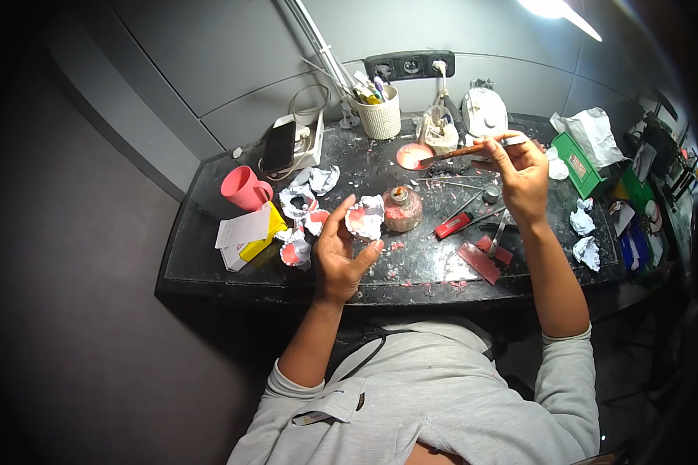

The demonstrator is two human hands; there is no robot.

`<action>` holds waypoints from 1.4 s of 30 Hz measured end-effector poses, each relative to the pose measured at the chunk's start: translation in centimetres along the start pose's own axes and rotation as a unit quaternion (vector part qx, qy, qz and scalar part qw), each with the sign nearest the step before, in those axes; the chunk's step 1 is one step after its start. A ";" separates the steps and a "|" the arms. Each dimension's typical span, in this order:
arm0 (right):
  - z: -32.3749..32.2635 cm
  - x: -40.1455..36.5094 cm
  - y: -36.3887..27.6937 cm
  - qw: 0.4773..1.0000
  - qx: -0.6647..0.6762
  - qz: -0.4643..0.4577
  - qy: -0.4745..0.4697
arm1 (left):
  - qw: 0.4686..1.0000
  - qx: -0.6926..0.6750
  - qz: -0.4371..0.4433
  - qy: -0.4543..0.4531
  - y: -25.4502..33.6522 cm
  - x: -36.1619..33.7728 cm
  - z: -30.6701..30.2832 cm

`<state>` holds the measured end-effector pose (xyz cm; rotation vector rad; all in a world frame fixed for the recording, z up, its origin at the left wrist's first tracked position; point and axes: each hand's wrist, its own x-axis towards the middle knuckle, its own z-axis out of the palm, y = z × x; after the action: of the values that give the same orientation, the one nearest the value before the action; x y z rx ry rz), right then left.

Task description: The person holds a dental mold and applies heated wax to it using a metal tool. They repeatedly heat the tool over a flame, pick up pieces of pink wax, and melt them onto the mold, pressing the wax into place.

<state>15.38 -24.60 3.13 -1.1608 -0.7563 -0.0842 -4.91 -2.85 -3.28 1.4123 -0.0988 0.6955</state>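
My left hand is closed around the sides of a white plaster dental cast with pink wax on it, lifted over the front of the bench. In my right hand, raised higher, a wax knife with a brown handle is gripped between thumb and fingers. The knife points left, its tip overlapping a round dish of pink wax in this view. Between the hands stands a glass spirit lamp, close to the cast. A red lighter and pink wax sheets lie below my right hand.
More plaster casts sit to the left, beside a pink mug and a yellow box. A phone and a pen cup stand behind. On the right are a green box and plaster pieces.
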 end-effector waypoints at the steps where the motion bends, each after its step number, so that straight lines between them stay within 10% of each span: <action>1: 0.0 0.0 0.3 1.000 -0.001 0.001 -0.004 | 1.000 -0.011 0.009 0.010 -0.1 0.0 0.1; 16: 1.4 -1.2 -0.4 0.999 0.020 -0.008 -0.047 | 0.970 -0.224 -0.085 -0.047 -0.9 -0.1 -1.6; 42: 4.1 -3.7 -0.9 0.960 0.156 0.036 -0.227 | 0.980 -0.171 -0.095 -0.030 0.1 -0.6 -0.9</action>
<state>10.14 -22.64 2.46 -0.9085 -1.0877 0.3643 -5.70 -2.22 -3.64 1.0944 -0.1240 0.4516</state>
